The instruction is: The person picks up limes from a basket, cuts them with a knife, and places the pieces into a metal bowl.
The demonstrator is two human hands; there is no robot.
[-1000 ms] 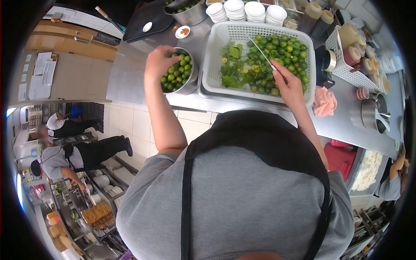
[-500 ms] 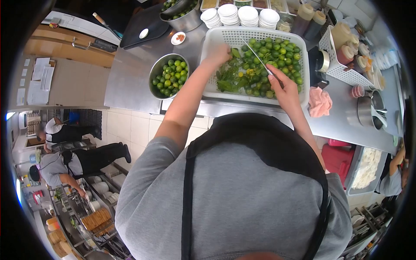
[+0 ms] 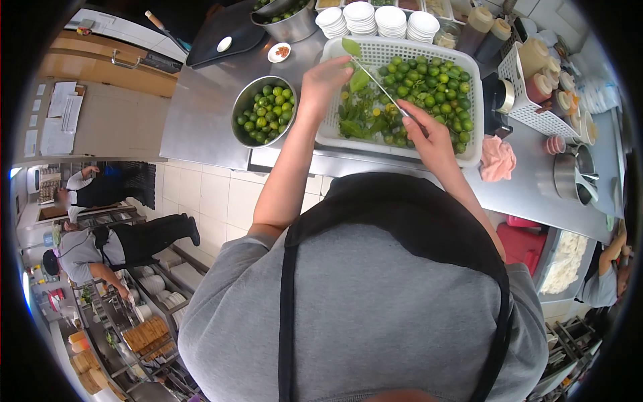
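Observation:
My right hand is closed round the handle of a knife, whose thin blade points up and left across a white perforated basket. Over the basket's left side, my left hand pinches a leafy sprig close to the knife tip. Whether a fruit hangs on that sprig, the fingers hide. Small green citrus fruits fill the basket's right and middle. Loose green leaves and a few yellowish bits lie in its left part. A steel bowl of the same fruits stands left of my forearm.
Stacked white dishes line the basket's far side. A pink cloth, a white crate of sauce bottles and steel pots are at the right. A black tray lies back left. Co-workers stand left, another far right.
My left hand has risen from the leaves, moved slightly left, and now holds up a sprig. The knife has shifted left, its tip now near my left fingers.

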